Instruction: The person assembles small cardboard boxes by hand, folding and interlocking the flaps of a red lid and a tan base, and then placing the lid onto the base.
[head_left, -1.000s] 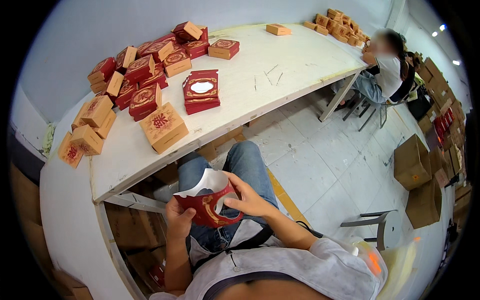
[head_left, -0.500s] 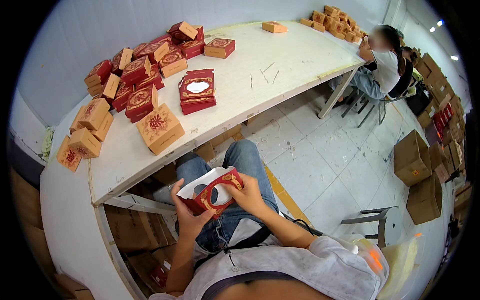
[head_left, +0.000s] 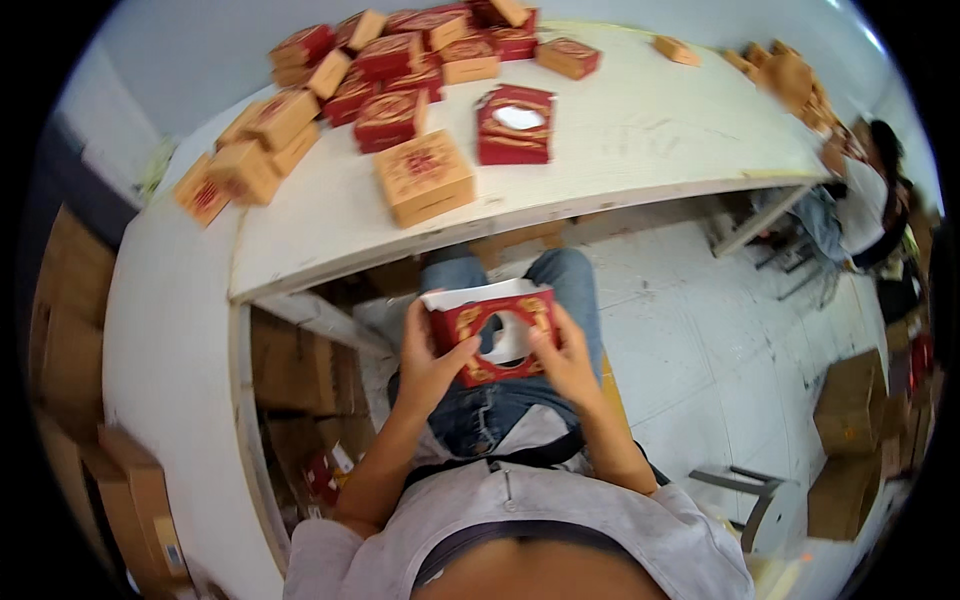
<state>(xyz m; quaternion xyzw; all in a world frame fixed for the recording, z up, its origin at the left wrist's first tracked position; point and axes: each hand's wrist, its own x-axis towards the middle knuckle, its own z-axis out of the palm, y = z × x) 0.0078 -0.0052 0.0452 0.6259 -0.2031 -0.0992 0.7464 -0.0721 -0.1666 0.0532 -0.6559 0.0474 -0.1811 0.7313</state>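
Note:
Over my lap I hold a red box sleeve with gold ornament, a white inside and an oval hole in its face. My left hand grips its left end, thumb on the front beside the hole. At the right end my right hand grips it the same way. On the table in front of me lies a stack of flat red sleeves, the top one with an oval opening. Left of that stack sits a tan box with a red printed pattern.
Several red-and-tan boxes are heaped at the back left of the white table. More tan boxes stand left. Cardboard cartons and a grey chair are on the right. Another person sits at the far right.
My view has turned, so the table things appear farther right and higher. The sleeve in my hands has gone from tilted to nearly level, its oval hole facing me more squarely.

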